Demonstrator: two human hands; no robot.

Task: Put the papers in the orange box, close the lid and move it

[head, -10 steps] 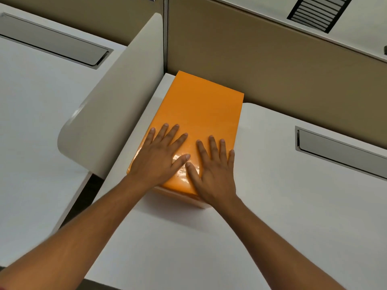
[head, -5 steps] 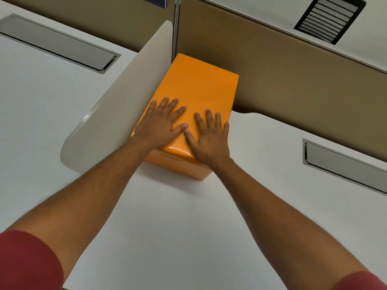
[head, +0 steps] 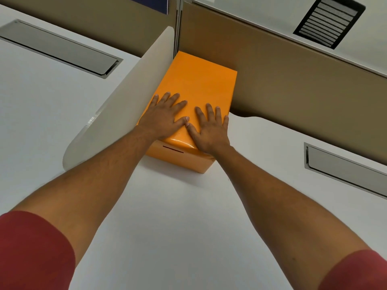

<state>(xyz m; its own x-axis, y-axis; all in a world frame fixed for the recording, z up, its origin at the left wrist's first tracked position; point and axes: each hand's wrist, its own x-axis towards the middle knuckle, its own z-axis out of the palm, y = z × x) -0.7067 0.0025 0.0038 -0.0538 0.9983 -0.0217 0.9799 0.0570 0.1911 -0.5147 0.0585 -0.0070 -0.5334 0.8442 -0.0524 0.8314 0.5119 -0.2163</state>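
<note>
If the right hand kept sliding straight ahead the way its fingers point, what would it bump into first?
The right hand lies flat on the orange box, fingers pointing toward the far end. Sliding on, it would cross bare lid and probably meet the brown partition wall behind the box first, though depth there is hard to judge.

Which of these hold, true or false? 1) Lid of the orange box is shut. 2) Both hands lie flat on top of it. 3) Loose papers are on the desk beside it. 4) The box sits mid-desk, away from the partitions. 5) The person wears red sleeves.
1) The orange box has its lid shut: true.
2) The left hand and right hand lie flat on the lid, fingers spread: true.
3) Loose papers lie on the desk beside the box: false. No papers are visible anywhere.
4) The box sits mid-desk: false. It is in the corner, alongside the white divider and against the brown partition.
5) Red sleeves: true.
</note>
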